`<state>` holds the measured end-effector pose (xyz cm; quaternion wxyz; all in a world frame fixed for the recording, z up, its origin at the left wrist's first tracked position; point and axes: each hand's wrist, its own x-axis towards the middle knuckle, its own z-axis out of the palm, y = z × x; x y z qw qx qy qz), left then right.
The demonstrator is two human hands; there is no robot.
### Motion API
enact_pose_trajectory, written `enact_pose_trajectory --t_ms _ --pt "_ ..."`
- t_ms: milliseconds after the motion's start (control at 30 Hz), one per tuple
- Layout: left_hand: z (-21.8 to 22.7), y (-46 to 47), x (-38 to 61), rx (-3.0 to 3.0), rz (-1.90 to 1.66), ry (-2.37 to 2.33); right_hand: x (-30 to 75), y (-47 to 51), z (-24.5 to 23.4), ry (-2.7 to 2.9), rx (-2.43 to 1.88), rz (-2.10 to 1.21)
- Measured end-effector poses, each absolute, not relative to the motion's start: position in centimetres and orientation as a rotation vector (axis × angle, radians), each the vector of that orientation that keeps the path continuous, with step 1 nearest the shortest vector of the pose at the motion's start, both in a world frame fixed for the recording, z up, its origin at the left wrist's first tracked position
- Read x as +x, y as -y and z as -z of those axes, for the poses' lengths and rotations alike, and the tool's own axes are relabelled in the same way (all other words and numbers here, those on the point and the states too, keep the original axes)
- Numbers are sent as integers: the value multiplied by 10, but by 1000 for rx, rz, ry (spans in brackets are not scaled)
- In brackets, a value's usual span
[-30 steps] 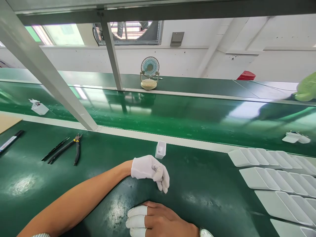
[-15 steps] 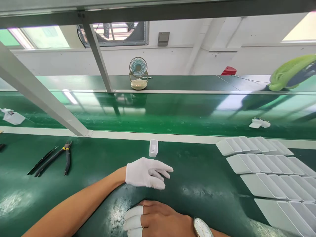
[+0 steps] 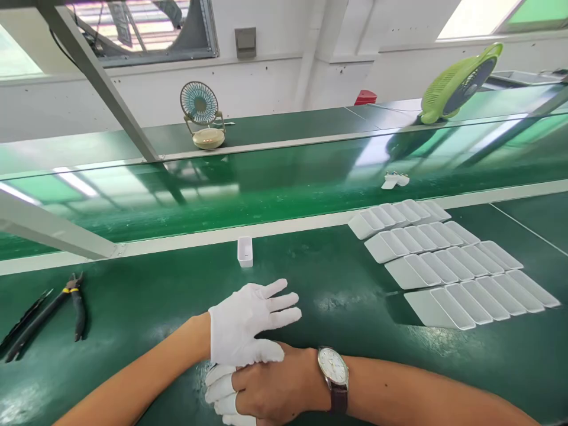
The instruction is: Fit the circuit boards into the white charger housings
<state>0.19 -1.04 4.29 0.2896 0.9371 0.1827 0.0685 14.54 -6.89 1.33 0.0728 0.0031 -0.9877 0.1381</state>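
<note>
My left hand (image 3: 251, 322) wears a white glove and hovers low over the green bench with its fingers spread, holding nothing. My right hand (image 3: 266, 393) is bare, with white finger cots and a wristwatch (image 3: 333, 367). It lies just beneath the left hand with its fingers curled against the glove's cuff; whether they grip anything I cannot see. A small white open box (image 3: 244, 251) stands upright a little beyond the left fingertips, untouched.
Rows of several white trays (image 3: 444, 266) lie on the bench at right. Pliers (image 3: 75, 302) and black tweezers (image 3: 22, 319) lie at far left. Beyond a pale rail runs a green conveyor belt (image 3: 284, 183) carrying a white part (image 3: 394, 180). Behind it stand a small desk fan (image 3: 202, 115) and a green fan (image 3: 457, 83).
The view has swung right and down. My left hand opened from a loose fist to spread fingers. My right hand moved up against the left glove's cuff, with its forearm now in view.
</note>
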Motion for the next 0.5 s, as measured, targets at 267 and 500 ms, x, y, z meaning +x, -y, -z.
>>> enact_pose_trajectory --t_ms 267,500 --pt "-41 10 1 2497 -220 -495 146 67 -17 2959 41 -414" --pt "-43 9 2 2507 -250 -487 146 66 -19 2955 35 -416"
